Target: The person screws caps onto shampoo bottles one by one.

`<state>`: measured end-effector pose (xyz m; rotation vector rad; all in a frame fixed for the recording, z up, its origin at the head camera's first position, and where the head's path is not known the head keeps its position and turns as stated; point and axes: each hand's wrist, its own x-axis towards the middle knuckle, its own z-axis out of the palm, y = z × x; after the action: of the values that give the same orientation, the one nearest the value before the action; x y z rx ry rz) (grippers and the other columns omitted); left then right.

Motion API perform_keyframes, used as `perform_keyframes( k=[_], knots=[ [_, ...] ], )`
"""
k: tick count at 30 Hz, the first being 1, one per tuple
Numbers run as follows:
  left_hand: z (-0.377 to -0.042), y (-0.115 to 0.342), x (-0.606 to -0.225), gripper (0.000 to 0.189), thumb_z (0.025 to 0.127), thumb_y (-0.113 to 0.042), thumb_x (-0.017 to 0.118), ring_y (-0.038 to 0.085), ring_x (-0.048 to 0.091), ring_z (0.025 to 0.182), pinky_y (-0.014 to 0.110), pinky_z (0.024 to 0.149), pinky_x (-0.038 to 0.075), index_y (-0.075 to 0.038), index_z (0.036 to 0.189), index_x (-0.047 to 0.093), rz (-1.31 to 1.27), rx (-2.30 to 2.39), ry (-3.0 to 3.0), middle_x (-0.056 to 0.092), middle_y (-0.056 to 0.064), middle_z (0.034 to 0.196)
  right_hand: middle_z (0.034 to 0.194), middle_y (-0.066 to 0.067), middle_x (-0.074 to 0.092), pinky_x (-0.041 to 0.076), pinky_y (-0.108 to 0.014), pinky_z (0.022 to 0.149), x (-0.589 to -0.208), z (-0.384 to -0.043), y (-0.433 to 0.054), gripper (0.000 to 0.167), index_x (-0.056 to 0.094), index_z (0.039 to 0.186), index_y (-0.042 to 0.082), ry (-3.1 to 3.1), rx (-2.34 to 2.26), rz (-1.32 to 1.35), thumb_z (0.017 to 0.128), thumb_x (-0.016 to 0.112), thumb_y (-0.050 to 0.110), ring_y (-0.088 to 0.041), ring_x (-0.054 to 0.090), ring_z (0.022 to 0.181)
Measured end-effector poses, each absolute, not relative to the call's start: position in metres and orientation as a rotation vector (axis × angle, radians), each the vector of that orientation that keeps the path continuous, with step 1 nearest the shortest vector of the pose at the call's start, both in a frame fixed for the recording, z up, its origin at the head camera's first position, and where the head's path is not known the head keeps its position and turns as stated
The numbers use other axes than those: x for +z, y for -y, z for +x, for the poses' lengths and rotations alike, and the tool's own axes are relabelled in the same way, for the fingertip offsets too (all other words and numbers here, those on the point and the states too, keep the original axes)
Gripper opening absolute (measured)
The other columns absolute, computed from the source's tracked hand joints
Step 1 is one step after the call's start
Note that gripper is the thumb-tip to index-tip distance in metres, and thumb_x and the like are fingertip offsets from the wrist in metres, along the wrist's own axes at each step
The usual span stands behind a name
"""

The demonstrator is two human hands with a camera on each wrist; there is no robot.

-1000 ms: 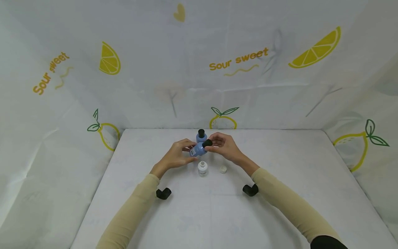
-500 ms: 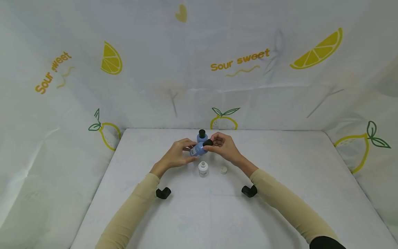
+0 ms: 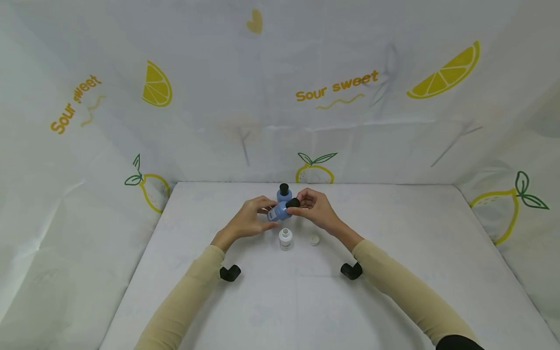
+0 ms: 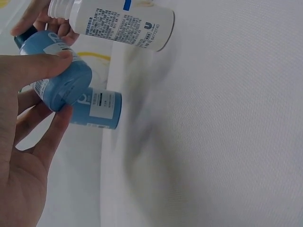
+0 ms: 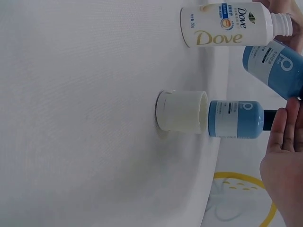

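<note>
Nearest, both forearms reach in over the bench point(image 3: 280, 301) from either side, elbows wide. Next comes the white bottle point(image 3: 286, 240), upright with its threaded neck bare, and to its right the white cap point(image 3: 315, 240), open end up; both call for care, since a dropped wrist could knock them. Just beyond, the left hand point(image 3: 249, 217) holds the tilted blue bottle point(image 3: 277, 212) by its body, thumb opposite fingers, while the right hand point(image 3: 318, 210) pinches its black cap point(image 3: 292, 202). The step looks like working that cap: best to hold the body still without squeezing, turn from the right fingertips along the bottle's own axis, and bring it more upright before any cap comes free. Farthest, the second blue bottle point(image 3: 284, 195) stands upright, capped, close behind.
</note>
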<state>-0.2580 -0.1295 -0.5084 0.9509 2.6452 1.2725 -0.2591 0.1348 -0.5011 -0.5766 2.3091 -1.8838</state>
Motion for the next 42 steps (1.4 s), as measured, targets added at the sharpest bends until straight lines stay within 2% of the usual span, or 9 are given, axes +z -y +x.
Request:
perform_keyframes(
  k=[16, 24, 28, 33, 36, 42],
  knots=[
    [-0.254, 0.129, -0.509, 0.055, 0.088, -0.010, 0.090, 0.030, 0.075, 0.116, 0.039, 0.103, 0.067, 0.003, 0.138, 0.070, 0.925, 1.269, -2.638, 0.073, 0.015, 0.126, 0.118, -0.018, 0.070, 0.061, -0.012, 0.092, -0.501, -0.258, -0.138, 0.040, 0.064, 0.125, -0.006, -2.259, -1.863, -0.565, 0.091, 0.084, -0.002, -0.007, 0.070, 0.099],
    [-0.256, 0.132, -0.511, 0.055, 0.088, -0.011, 0.090, 0.030, 0.075, 0.114, 0.038, 0.101, 0.068, 0.003, 0.137, 0.070, 0.944, 1.286, -2.649, 0.073, 0.015, 0.125, 0.147, -0.026, 0.063, 0.054, -0.014, 0.114, -0.501, -0.259, -0.144, 0.051, 0.062, 0.141, -0.004, -2.168, -1.855, -0.742, 0.093, 0.080, -0.005, -0.001, 0.067, 0.126],
    [-0.257, 0.133, -0.512, 0.055, 0.087, -0.010, 0.091, 0.030, 0.075, 0.114, 0.036, 0.101, 0.068, 0.003, 0.137, 0.071, 0.957, 1.294, -2.645, 0.073, 0.015, 0.124, 0.152, -0.029, 0.061, 0.050, -0.016, 0.120, -0.500, -0.262, -0.145, 0.052, 0.061, 0.145, -0.005, -2.126, -1.848, -0.852, 0.095, 0.074, -0.012, -0.002, 0.063, 0.137],
    [-0.257, 0.133, -0.511, 0.055, 0.087, -0.011, 0.090, 0.030, 0.075, 0.114, 0.036, 0.101, 0.068, 0.002, 0.137, 0.071, 0.962, 1.285, -2.650, 0.073, 0.015, 0.124, 0.146, -0.030, 0.065, 0.051, -0.018, 0.120, -0.498, -0.264, -0.146, 0.045, 0.065, 0.141, -0.007, -2.125, -1.838, -0.917, 0.096, 0.071, -0.013, -0.005, 0.066, 0.135],
    [-0.256, 0.133, -0.510, 0.054, 0.087, -0.010, 0.090, 0.030, 0.075, 0.114, 0.039, 0.101, 0.068, 0.003, 0.136, 0.071, 0.960, 1.295, -2.648, 0.073, 0.015, 0.124, 0.142, -0.031, 0.067, 0.053, -0.019, 0.119, -0.497, -0.265, -0.146, 0.041, 0.067, 0.136, -0.008, -2.130, -1.842, -0.920, 0.096, 0.072, -0.013, -0.002, 0.067, 0.131],
    [-0.256, 0.133, -0.511, 0.055, 0.087, -0.011, 0.091, 0.031, 0.075, 0.114, 0.040, 0.101, 0.068, 0.002, 0.136, 0.071, 0.967, 1.290, -2.656, 0.073, 0.015, 0.125, 0.140, -0.032, 0.068, 0.056, -0.018, 0.114, -0.496, -0.265, -0.145, 0.042, 0.068, 0.135, -0.007, -2.150, -1.845, -0.879, 0.094, 0.075, -0.011, 0.000, 0.069, 0.123]
  ],
)
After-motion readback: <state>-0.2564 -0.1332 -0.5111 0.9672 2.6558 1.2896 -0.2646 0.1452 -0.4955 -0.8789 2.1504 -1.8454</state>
